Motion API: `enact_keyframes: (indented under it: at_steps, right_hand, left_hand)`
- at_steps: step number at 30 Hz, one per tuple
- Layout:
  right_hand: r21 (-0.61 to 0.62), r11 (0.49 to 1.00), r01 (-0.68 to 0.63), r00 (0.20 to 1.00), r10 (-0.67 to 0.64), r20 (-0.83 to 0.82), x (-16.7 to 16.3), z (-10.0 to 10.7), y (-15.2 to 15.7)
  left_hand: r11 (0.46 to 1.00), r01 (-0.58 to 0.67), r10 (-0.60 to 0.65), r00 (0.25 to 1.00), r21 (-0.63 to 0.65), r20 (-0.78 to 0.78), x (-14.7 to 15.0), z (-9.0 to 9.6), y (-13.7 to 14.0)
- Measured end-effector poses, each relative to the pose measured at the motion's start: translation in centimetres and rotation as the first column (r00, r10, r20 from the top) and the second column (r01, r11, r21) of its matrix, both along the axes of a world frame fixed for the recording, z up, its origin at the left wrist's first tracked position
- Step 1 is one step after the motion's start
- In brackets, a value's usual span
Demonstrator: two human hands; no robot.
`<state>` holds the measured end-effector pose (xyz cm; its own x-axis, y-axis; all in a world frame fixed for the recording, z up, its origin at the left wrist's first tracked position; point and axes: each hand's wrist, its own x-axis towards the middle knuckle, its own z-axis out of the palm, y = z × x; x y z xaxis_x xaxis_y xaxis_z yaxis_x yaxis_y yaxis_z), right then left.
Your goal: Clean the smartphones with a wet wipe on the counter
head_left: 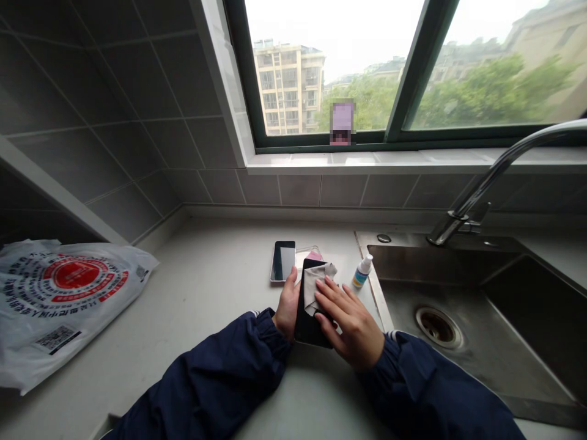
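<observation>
My left hand (288, 304) grips the left edge of a flat black tablet-like device (312, 333), held tilted above the counter. A grey cloth (313, 284) with a zigzag edge lies folded on its dark face. The fingers of my right hand (351, 327) press on this cloth, pinning it to the surface. Just behind my left hand, a phone (283, 263) with a dark screen and light frame lies on the counter. Beside it is a clear case-like piece (302, 250) with a pink patch, partly hidden by the device. A small white spray bottle (362, 272) with a coloured label stands right of the cloth.
A steel sink (481, 305) with a chrome faucet (486, 183) lies to the right. On the left of the white counter (206, 275) rests a plastic bag (68, 299) with red and black print. Behind are a tiled wall and a window sill (367, 160).
</observation>
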<state>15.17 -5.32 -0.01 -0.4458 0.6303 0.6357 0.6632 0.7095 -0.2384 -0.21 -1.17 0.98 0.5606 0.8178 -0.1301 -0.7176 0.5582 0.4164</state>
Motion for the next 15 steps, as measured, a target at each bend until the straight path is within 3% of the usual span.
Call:
enact_keyframes:
  at_steps: [7, 15]
  right_hand:
    - [-0.042, 0.997, 0.071, 0.99, -0.065, 0.127, 0.2, 0.0, 0.3]
    - [-0.011, 0.99, 0.139, 0.987, -0.137, 0.079, 0.4, 0.1, 0.3]
  left_hand:
    - [1.0, -0.018, 0.019, 0.999, 0.026, -0.048, 0.9, 0.5, -0.9]
    - [0.988, 0.021, -0.006, 0.995, 0.152, -0.098, 1.1, -0.4, -1.9]
